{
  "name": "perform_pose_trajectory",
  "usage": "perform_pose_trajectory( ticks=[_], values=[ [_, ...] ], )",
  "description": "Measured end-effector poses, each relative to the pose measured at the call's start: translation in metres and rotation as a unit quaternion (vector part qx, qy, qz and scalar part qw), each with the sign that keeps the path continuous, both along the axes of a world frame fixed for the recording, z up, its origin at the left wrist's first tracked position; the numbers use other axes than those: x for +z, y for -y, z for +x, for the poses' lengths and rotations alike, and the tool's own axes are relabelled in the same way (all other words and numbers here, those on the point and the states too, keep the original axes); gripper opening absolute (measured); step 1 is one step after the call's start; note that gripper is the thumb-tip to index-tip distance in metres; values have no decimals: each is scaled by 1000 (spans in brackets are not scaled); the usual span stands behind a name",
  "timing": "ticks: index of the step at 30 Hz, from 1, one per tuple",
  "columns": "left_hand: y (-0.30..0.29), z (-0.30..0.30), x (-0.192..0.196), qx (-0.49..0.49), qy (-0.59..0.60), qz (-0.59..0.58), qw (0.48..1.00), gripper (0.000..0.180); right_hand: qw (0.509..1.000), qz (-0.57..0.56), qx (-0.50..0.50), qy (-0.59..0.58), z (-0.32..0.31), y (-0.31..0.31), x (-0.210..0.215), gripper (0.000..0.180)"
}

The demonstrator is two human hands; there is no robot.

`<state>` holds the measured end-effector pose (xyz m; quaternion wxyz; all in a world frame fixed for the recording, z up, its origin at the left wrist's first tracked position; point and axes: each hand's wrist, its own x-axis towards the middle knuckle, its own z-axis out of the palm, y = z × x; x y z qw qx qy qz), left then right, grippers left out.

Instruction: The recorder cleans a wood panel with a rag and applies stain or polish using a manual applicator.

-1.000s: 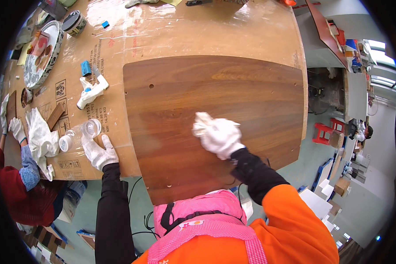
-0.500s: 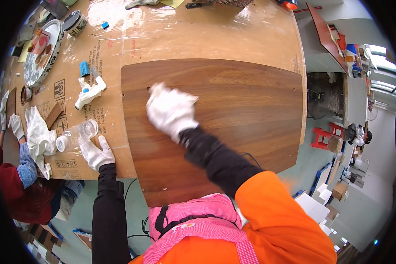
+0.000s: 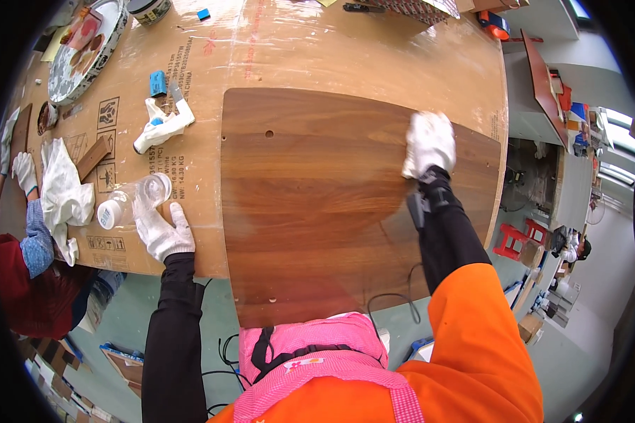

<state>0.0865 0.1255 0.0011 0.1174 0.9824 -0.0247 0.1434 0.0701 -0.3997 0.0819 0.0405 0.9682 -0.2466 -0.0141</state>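
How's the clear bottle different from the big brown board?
The bottle is see-through with a white cap; the board is brown and streaky like wood. The bottle is small and rounded; the board is wide and flat. The bottle is by the left hand; the board is under the right hand. Both lie on the cardboard-covered table.

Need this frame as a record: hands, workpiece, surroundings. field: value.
left hand: white-gloved, open, on cardboard-covered table beside clear bottle; contact with bottle unclear
right hand: white-gloved, at upper right of board; grip unclear
workpiece: brown wood-grain board, flat, overhanging table's near edge
left of board: blue block, white cloth
co-worker: gloved hand, far left
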Motion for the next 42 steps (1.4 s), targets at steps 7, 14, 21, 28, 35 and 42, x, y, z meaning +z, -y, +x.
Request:
perform_pose_trajectory(
  ticks=[7, 14, 21, 28, 35, 42],
  values=[
    [1, 1, 1, 7, 3, 15, 1000, 78, 954, 92, 285, 31, 18, -250, -24, 37],
    [-3, 0, -4, 18, -1, 28, 999, 81, 910, 309, 257, -102, -135, -107, -37, 23],
    [-3, 0, -5, 15, 0, 9, 1000, 77, 997, -48, -52, -33, 13, 2, -19, 18],
    [0, 2, -2, 5, 10, 26, 1000, 73, 958, 96, 268, 44, 51, -261, -19, 44],
    [-3, 1, -3, 6, 0, -5, 1000, 70, 957, 156, 238, -63, -99, -121, -8, 19],
    [-4, -1, -6, 6, 7, 24, 1000, 74, 925, -131, 21, -357, -14, 41, 26, 65]
  ],
)
